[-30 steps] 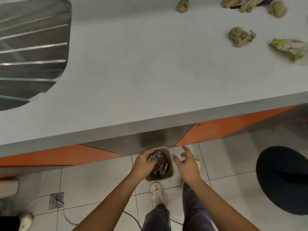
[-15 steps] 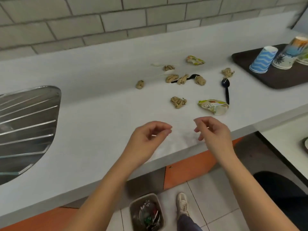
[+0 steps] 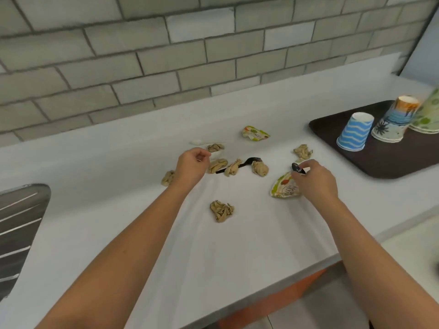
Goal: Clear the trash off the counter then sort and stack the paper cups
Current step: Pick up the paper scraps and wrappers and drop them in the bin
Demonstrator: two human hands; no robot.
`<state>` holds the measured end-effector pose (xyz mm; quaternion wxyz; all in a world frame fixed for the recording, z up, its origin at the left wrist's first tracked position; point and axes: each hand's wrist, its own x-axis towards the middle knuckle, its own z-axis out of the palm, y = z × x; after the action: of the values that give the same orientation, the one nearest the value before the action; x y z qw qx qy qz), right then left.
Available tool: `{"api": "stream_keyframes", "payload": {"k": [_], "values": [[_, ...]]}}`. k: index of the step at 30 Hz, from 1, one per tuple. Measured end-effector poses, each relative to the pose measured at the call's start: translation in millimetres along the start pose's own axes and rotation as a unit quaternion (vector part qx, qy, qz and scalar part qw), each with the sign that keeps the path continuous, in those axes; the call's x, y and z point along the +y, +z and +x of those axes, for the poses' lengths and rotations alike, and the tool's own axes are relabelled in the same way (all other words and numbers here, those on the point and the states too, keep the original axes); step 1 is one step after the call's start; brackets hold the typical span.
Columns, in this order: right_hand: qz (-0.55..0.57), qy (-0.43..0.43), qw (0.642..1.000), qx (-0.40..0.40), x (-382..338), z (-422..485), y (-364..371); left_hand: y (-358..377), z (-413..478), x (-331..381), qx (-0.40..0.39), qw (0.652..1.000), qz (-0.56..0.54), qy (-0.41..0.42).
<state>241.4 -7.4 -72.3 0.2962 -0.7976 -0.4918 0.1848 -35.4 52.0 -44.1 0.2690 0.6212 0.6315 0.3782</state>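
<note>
Counter: seven wads, two wrappers, one fork, one spoon.

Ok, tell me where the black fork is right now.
In the head view, the black fork lies on the counter mid-frame, among crumpled brown napkins, between the left hand and right hand.

We face a grey brick-tiled wall behind a long white counter, a ribbed steel drainboard at its left, orange cabinet fronts and pale floor tiles below
</note>
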Motion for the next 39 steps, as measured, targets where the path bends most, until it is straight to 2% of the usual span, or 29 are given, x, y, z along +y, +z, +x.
{"api": "stream_keyframes", "payload": {"k": [3, 7, 8, 11, 14, 18, 21, 24, 26, 29, 32, 35, 39], "values": [[0.0, -0.014, 1.0, -0.023, 2.3, 4.0, -11.9, 6.7, 25.3, -9.1, 0.006, 0.997, 0.071, 0.01], [-0.096, 0.009, 0.995, 0.032, 3.0, 25.5, -26.2, 12.6, 54.5, -22.2, -0.01, 0.984, 0.178, -0.01], [-0.119, 0.025, 0.992, 0.022, 3.7, 34.3, -27.1, 14.2, 60.8, -26.3, -0.031, 0.976, 0.216, -0.012], [-0.198, 0.067, 0.975, -0.078, 6.6, 57.7, -22.2, 20.3, 73.5, -36.5, -0.11, 0.943, 0.314, -0.031], [-0.202, 0.071, 0.967, -0.139, 11.7, 69.7, -11.5, 26.7, 75.3, -40.0, -0.122, 0.929, 0.349, -0.029], [-0.196, 0.044, 0.964, -0.172, 6.8, 74.0, -10.9, 29.8, 74.3, -42.0, -0.102, 0.933, 0.345, -0.03], [-0.141, 0.004, 0.979, -0.147, -9.5, 73.3, -17.5, 26.9, 74.9, -45.1, -0.091, 0.939, 0.33, -0.032], [-0.015, -0.067, 0.991, -0.117, -37.0, 76.7, -20.0, 22.2, 76.8, -42.0, -0.041, 0.957, 0.286, -0.028], [-0.008, -0.136, 0.985, -0.104, -57.0, 81.4, -12.3, 21.0, 82.5, -35.1, -0.011, 0.968, 0.248, -0.025], [-0.029, -0.201, 0.961, -0.19, -87.3, 85.8, 3.5, 23.4, 97.5, -21.9, 0.006, 0.982, 0.19, -0.014], [-0.125, -0.238, 0.92, -0.284, -102.6, 94.4, 24.9, 29.7, 115.0, -10.8, -0.021, 0.985, 0.171, 0.014], [-0.197, -0.28, 0.893, -0.293, -110.9, 102.2, 41.9, 40.5, 138.9, -4.3, -0.065, 0.977, 0.198, 0.041], [-0.206, -0.307, 0.869, -0.329, -117.4, 111.4, 53.9, 54.7, 168.1, 1.6, -0.131, 0.953, 0.271, 0.032]]}}
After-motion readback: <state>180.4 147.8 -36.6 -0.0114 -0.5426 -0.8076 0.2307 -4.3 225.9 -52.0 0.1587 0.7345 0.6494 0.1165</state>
